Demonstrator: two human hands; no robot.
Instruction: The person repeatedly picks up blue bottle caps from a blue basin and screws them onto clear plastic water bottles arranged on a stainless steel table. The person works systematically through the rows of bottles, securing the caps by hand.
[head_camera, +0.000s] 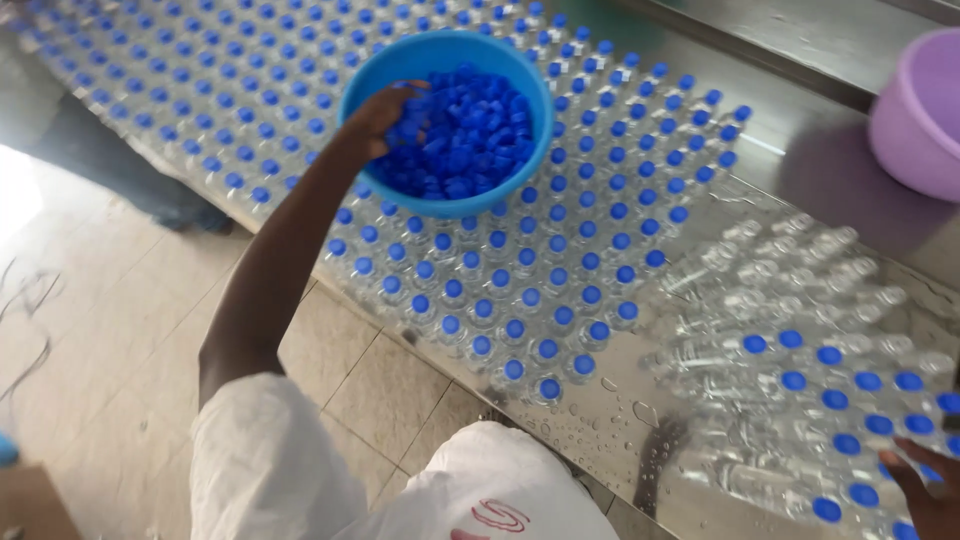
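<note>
item: capping of small clear water bottles on a wet steel table (800, 160). landmark for all places: the blue bowl (362, 90).

- blue bowl: round, plastic, resting on top of the capped bottles, about half full of loose blue caps (470, 135).
- left hand (385, 118): reached over the near-left rim of the bowl, fingers curled down into the caps; it appears to be gathering some, but what it holds is hidden beneath the fingers, so whether it is closed on any cap cannot be told.
- right hand (925, 490): far to the lower right of the bowl, at the picture's edge, fingers spread and lying against bottles there; only part of it shows, and no firm grasp on anything is visible.
- capped bottles, main block (520, 290): standing in tight rows under, behind and below the bowl, each with a blue cap on. judged done.
- second cluster (800, 360): well to the right of the bowl and lower. the bottles nearest the right hand carry caps; those on the far side of the cluster (790, 250), toward the bowl's right, show open clear necks. judged still to be capped.
- lilac basin (915, 110): right of the bowl at the upper edge, contents unseen.
- tiled floor (120, 300): left of and below the bowl.

progress, as judged: the large majority of bottles are capped; a smaller group remains, and the bowl holds caps enough in appearance for it.
</note>
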